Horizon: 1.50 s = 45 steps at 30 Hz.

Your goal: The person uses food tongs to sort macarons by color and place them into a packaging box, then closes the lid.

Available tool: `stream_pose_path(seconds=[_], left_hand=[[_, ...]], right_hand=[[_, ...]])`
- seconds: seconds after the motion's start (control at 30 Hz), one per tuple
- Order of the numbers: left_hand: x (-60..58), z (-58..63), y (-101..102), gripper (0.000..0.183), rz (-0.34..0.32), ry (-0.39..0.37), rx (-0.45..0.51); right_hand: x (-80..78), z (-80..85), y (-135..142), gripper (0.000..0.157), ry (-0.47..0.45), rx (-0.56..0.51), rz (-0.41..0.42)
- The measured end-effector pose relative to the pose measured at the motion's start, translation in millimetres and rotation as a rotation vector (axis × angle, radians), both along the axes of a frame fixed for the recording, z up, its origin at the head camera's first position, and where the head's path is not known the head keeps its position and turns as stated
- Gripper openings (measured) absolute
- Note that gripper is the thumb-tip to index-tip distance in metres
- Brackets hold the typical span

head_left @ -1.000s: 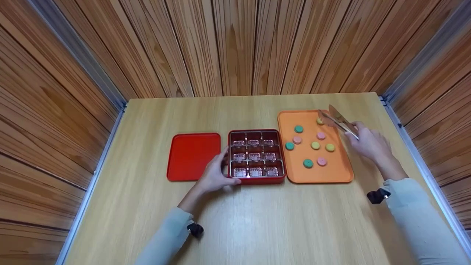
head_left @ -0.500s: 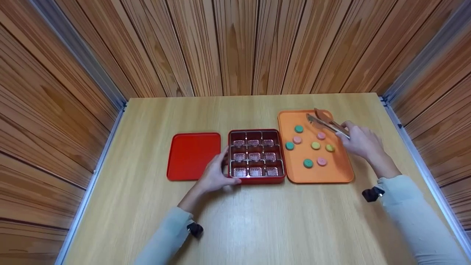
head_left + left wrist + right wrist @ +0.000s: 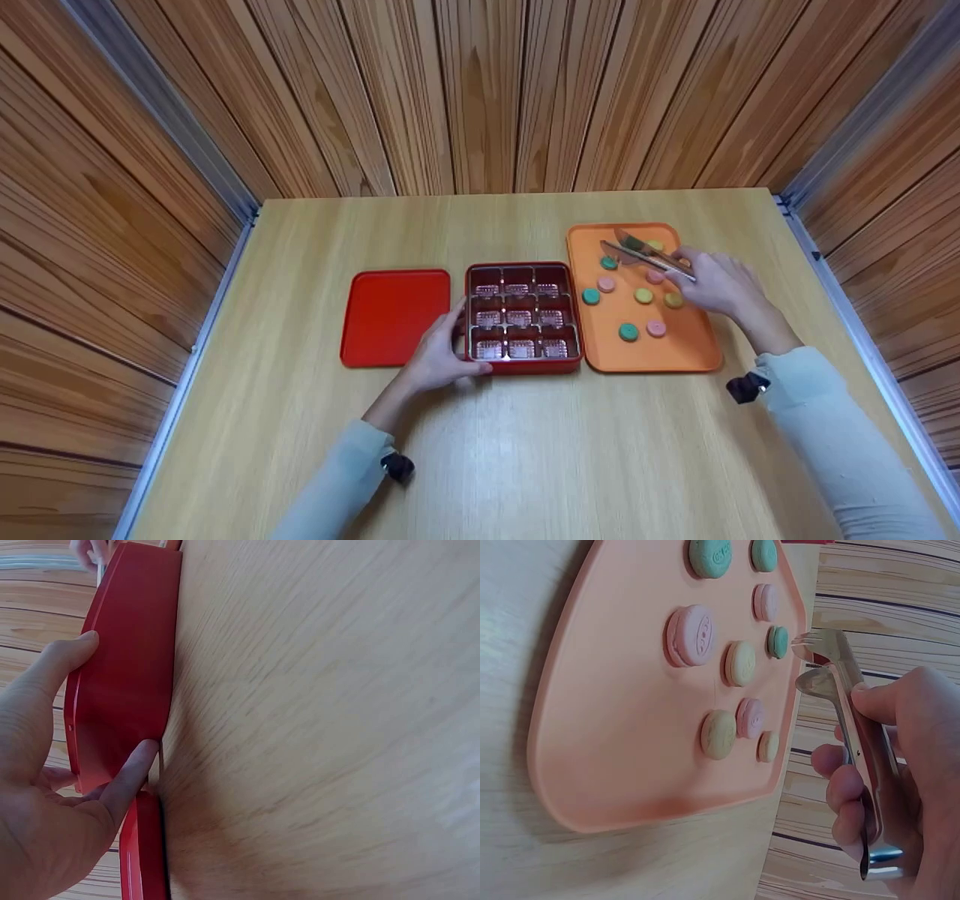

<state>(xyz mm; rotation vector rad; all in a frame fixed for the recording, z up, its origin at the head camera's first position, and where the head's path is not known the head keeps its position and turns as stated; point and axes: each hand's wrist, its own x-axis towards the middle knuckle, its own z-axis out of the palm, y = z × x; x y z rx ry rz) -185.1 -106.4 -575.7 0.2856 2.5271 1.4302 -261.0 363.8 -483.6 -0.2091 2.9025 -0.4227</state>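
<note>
Tongs (image 3: 866, 736) near a green macaron (image 3: 778, 643) on the tray (image 3: 679, 354)

The right hand (image 3: 721, 283) clamps the tongs in its fingers; the left hand (image 3: 435, 361) rests spread fingers against the box (image 3: 536, 368), beside the tray.

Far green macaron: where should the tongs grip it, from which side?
Probably on opposite sides of the rim: the green macaron is a squat disc lying flat on the tray, apart from the nearest pink one. Bring the tongs down from the right hand side.

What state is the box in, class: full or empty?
Empty: the box shows nine bare compartments, and the macarons lie on the tray.
</note>
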Motion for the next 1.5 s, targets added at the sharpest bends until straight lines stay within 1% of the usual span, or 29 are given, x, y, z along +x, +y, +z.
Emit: stream_pose_path(seconds=[0.2, 0.47, 0.6, 0.7, 0.97, 1.1, 1.33, 1.5], left_hand=[[0.4, -0.4, 0, 0.129, 0.001, -0.003, 0.013], [0.2, -1.4, 0, 0.130, 0.002, 0.004, 0.018], [-0.2, -1.7, 1, 0.129, 0.003, -0.002, 0.014], [-0.2, -1.7, 1, 0.129, 0.005, -0.007, 0.019], [0.8, -1.9, 1, 0.126, 0.003, -0.006, 0.000], [1.4, -1.4, 1, 0.126, 0.005, -0.002, -0.005], [2.0, -1.3, 0, 0.129, 0.006, 0.006, 0.023], [1.5, -2.0, 0, 0.129, 0.004, 0.012, 0.019]], right_hand=[[-2.2, -1.8, -1, 0.069, -0.030, -0.006, 0.009], [-7.4, -8.4, -5, 0.064, -0.084, -0.008, 0.015], [-10.0, -8.1, -5, 0.063, -0.127, 0.006, 0.020], [-10.6, -6.4, -4, 0.063, -0.142, 0.014, 0.022], [-9.5, -9.6, -6, 0.061, -0.107, 0.019, 0.027], [-9.2, -11.9, -7, 0.056, -0.094, 0.006, 0.031], [-9.5, -18.0, -4, 0.052, -0.074, 0.006, 0.026], [-9.7, -22.8, -2, 0.052, -0.061, 0.002, 0.028]])
